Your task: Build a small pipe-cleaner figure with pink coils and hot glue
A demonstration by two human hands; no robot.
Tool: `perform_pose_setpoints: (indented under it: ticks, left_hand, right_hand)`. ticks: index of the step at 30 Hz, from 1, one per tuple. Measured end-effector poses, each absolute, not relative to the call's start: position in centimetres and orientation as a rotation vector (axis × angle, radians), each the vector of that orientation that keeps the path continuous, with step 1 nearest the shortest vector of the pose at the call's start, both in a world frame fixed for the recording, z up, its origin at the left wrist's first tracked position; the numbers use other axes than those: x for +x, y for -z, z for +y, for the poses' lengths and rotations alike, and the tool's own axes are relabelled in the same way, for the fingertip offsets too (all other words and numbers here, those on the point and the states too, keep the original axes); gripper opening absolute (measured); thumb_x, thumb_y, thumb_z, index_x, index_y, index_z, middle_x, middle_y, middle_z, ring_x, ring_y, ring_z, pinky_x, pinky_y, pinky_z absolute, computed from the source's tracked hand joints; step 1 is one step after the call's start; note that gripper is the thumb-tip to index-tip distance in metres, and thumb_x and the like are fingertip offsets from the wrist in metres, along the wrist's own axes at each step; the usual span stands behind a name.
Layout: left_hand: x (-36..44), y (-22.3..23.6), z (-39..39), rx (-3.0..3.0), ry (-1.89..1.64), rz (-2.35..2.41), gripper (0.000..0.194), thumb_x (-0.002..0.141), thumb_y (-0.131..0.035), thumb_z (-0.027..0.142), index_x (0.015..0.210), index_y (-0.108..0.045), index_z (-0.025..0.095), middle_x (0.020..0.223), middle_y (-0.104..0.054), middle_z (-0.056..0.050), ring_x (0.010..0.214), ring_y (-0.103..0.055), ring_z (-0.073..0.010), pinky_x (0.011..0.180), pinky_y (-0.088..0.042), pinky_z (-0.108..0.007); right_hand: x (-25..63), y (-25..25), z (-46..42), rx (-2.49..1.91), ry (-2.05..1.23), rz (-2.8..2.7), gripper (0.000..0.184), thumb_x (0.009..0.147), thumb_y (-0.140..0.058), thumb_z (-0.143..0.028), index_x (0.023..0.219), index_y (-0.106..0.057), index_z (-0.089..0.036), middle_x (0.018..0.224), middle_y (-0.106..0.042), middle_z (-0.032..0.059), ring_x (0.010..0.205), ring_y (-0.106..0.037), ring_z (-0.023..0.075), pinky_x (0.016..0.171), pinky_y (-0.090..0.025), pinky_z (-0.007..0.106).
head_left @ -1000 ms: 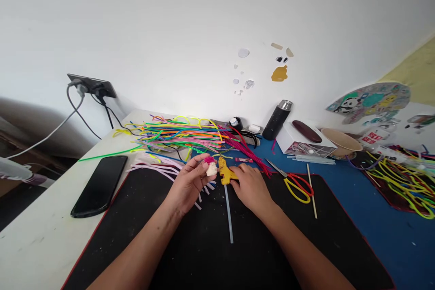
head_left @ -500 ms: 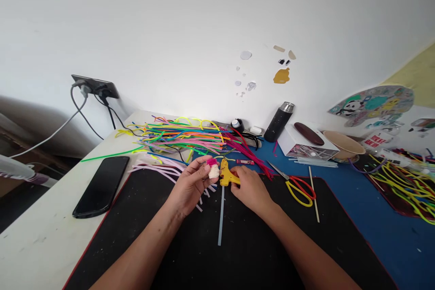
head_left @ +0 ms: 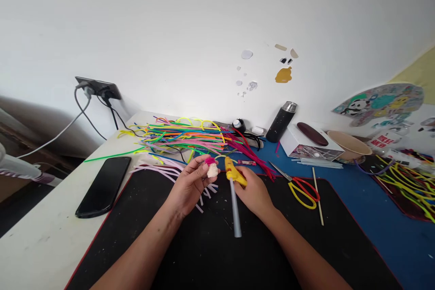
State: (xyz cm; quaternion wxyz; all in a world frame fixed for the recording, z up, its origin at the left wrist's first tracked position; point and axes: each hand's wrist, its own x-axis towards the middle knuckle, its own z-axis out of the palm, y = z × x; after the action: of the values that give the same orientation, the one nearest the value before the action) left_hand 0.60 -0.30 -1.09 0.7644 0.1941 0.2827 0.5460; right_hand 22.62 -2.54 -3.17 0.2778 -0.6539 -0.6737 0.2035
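Observation:
My left hand (head_left: pixel 193 182) pinches a small fuzzy piece (head_left: pixel 212 169), magenta at the top and cream below, apparently made of pipe cleaner. My right hand (head_left: pixel 253 190) is wrapped around the handle of a yellow glue gun (head_left: pixel 231 171). Out of the gun's back end a long translucent glue stick (head_left: pixel 235 217) points toward me. The gun's nozzle faces away, a short gap to the right of the fuzzy piece. Pale lilac pipe cleaners (head_left: pixel 166 172) lie on the mat behind my left hand.
A heap of coloured pipe cleaners (head_left: pixel 186 136) lies along the wall. On the black mat (head_left: pixel 204 253) rest scissors (head_left: pixel 302 190) and a thin wooden stick (head_left: pixel 318 197). A phone (head_left: pixel 103 186) lies left; a black flask (head_left: pixel 281 122) and tissue box (head_left: pixel 311 142) stand behind.
My right hand has shifted the glue gun slightly right, away from the fuzzy piece, and its glue stick has swung to the right. My left hand keeps its hold.

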Motion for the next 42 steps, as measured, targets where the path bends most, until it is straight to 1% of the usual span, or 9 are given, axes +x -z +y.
perform_pose_setpoints:
  ticks: [2,4,5,7,9,15,22,34,42]
  left_hand:
    - [0.5,1.1,-0.2,0.426,-1.206,0.611,0.040,0.072,-0.098,0.022,0.107,-0.080,0.020,0.099,-0.083,-0.006,0.084,-0.079,-0.0188,0.075,-0.066,-0.027]
    - [0.5,1.2,-0.1,0.429,-1.225,0.615,0.037,0.073,-0.097,0.022,0.106,-0.080,0.020,0.097,-0.083,-0.005,0.084,-0.079,-0.0188,0.075,-0.065,-0.027]
    - [0.5,1.2,0.0,0.429,-1.235,0.621,0.037,0.073,-0.097,0.023,0.105,-0.080,0.021,0.097,-0.082,-0.005,0.084,-0.079,-0.0187,0.075,-0.065,-0.027]
    - [0.5,1.3,0.0,0.434,-1.251,0.638,0.037,0.072,-0.099,0.024,0.104,-0.080,0.021,0.096,-0.082,-0.005,0.085,-0.079,-0.0189,0.076,-0.065,-0.027]
    - [0.5,1.4,0.1,0.456,-1.262,0.654,0.038,0.072,-0.099,0.025,0.104,-0.080,0.021,0.096,-0.082,-0.004,0.086,-0.079,-0.0191,0.077,-0.064,-0.028]
    - [0.5,1.7,0.1,0.527,-1.275,0.667,0.040,0.071,-0.100,0.026,0.107,-0.080,0.021,0.101,-0.081,-0.004,0.088,-0.078,-0.0194,0.081,-0.063,-0.030]
    - [0.7,1.4,0.0,0.563,-1.282,0.682,0.044,0.067,-0.103,0.027,0.106,-0.082,0.020,0.102,-0.082,-0.005,0.086,-0.076,-0.0162,0.079,-0.063,-0.026]
    - [0.8,1.4,-0.1,0.631,-1.278,0.679,0.041,0.070,-0.101,0.027,0.106,-0.082,0.021,0.099,-0.081,-0.005,0.090,-0.076,-0.0180,0.080,-0.060,-0.025]
    - [1.0,1.1,-0.2,0.690,-1.295,0.732,0.042,0.066,-0.103,0.031,0.103,-0.085,0.021,0.094,-0.079,-0.005,0.084,-0.073,-0.0154,0.078,-0.060,-0.023]
  right_hand:
    - [23.0,3.4,-2.9,-1.637,-0.732,-1.581,0.026,0.091,-0.067,-0.031,0.115,-0.069,-0.021,0.094,-0.075,0.0045,0.081,-0.070,0.0235,0.072,-0.052,0.033]
    - [23.1,3.2,-3.4,-1.482,-0.936,-1.344,0.033,0.093,-0.070,-0.049,0.108,-0.068,-0.019,0.068,-0.059,-0.0032,0.056,-0.056,0.0173,0.055,-0.042,0.029]
    - [23.1,2.9,-3.7,-1.396,-1.045,-1.220,0.040,0.093,-0.070,-0.056,0.107,-0.068,-0.018,0.062,-0.051,-0.0066,0.049,-0.048,0.0145,0.049,-0.036,0.028]
    - [23.0,2.1,-4.3,-1.240,-1.202,-1.017,0.046,0.093,-0.071,-0.062,0.106,-0.066,-0.018,0.062,-0.047,-0.0080,0.045,-0.045,0.0117,0.046,-0.032,0.026]
    - [22.7,1.1,-4.9,-1.171,-1.277,-0.926,0.044,0.094,-0.072,-0.061,0.101,-0.066,-0.018,0.059,-0.048,-0.0076,0.043,-0.046,0.0107,0.045,-0.032,0.025]
    - [21.5,-0.3,-6.2,-1.086,-1.501,-0.936,0.050,0.094,-0.071,-0.067,0.094,-0.067,-0.017,0.053,-0.048,-0.0075,0.036,-0.045,0.0099,0.042,-0.031,0.025]
    - [20.9,-0.2,-6.5,-1.110,-1.547,-1.017,0.057,0.091,-0.071,-0.073,0.097,-0.067,-0.016,0.052,-0.049,-0.0081,0.036,-0.046,0.0103,0.041,-0.032,0.025]
    - [20.3,-0.2,-6.6,-1.119,-1.535,-1.041,0.057,0.092,-0.069,-0.074,0.095,-0.064,-0.017,0.051,-0.046,-0.0094,0.035,-0.044,0.0093,0.040,-0.030,0.023]
    - [20.2,-0.4,-6.7,-1.148,-1.504,-1.092,0.059,0.093,-0.066,-0.076,0.095,-0.063,-0.017,0.051,-0.046,-0.0100,0.035,-0.044,0.0088,0.039,-0.029,0.022]
